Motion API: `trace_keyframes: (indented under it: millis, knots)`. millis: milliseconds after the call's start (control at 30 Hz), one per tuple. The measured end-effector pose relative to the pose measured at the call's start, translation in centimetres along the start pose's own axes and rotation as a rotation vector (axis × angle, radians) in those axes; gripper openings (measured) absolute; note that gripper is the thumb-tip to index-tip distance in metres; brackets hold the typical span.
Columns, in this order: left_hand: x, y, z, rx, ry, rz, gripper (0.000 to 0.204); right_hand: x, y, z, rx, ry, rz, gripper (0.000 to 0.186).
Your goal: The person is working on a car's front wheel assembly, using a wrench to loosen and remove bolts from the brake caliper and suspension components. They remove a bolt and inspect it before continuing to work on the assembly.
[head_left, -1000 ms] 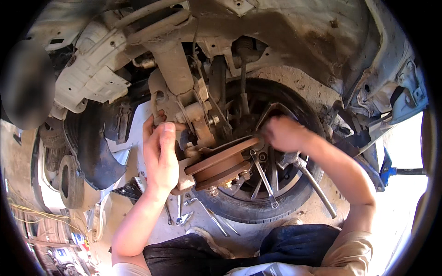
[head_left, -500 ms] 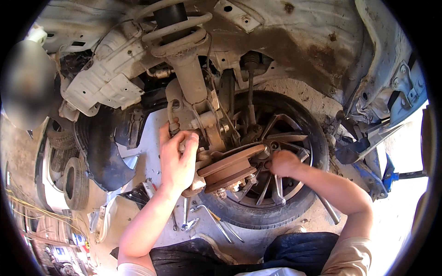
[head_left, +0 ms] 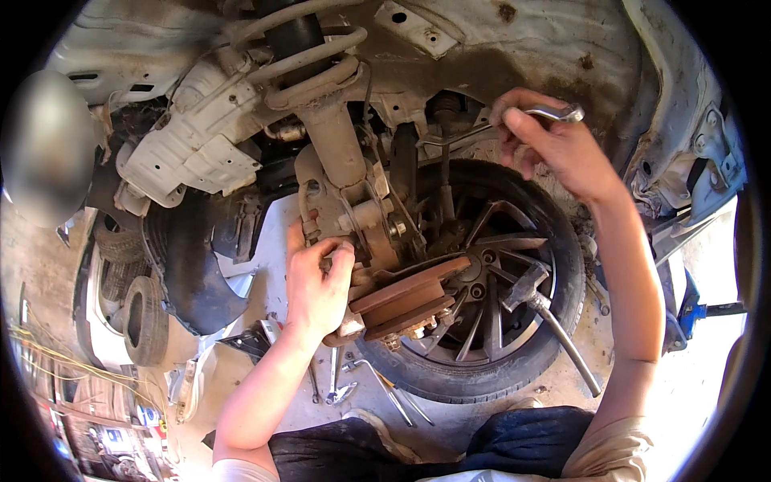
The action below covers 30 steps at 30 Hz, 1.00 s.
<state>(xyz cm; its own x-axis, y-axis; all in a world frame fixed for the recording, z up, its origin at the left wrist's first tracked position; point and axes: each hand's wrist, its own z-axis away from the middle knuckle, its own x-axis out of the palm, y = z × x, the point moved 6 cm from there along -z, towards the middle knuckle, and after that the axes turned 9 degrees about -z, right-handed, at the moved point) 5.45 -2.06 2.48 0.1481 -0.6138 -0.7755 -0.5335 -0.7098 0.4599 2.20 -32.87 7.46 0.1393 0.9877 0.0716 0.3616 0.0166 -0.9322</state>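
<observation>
My right hand is raised under the wheel arch, its fingers closed around a shiny metal wrench. The wrench's thin shaft reaches leftward past the fingers, in front of the dark parts behind. At the steering knuckle, my left hand is curled with thumb and forefinger together beside a small dark part; what the fingers grip is hidden. Right of that hand is the rusty brake disc, tilted. Above it rise the strut and its coil spring.
A wheel with a tyre lies flat beneath the disc, and a hammer rests across it. More hand tools lie on the floor by my feet. A black liner and several tyres are at the left; a blue jack stands right.
My right hand has lifted the wrench from beside the disc up to the wheel arch, uncovering the hammer. My left hand stays at the knuckle, and the view has shifted slightly.
</observation>
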Motion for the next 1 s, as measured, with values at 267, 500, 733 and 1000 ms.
trace_keyframes:
  millis: [267,500,733,1000]
  knots:
    - [-0.3,0.5,0.1,-0.217,-0.155,0.127,0.021,3.6,4.4,-1.8,0.136,-0.062,0.213,0.048]
    - [0.0,0.2,0.0,-0.124,-0.091,0.080,0.019,6.0,6.3,-5.0,0.116,-0.050,0.216,0.051]
    - [-0.2,0.3,0.0,-0.127,-0.096,0.086,0.019,7.6,8.3,-7.6,0.274,-0.015,0.172,0.052]
    - [0.1,-0.4,0.2,-0.192,-0.111,0.117,0.019,8.7,6.5,-7.9,0.044,-0.024,0.428,0.043]
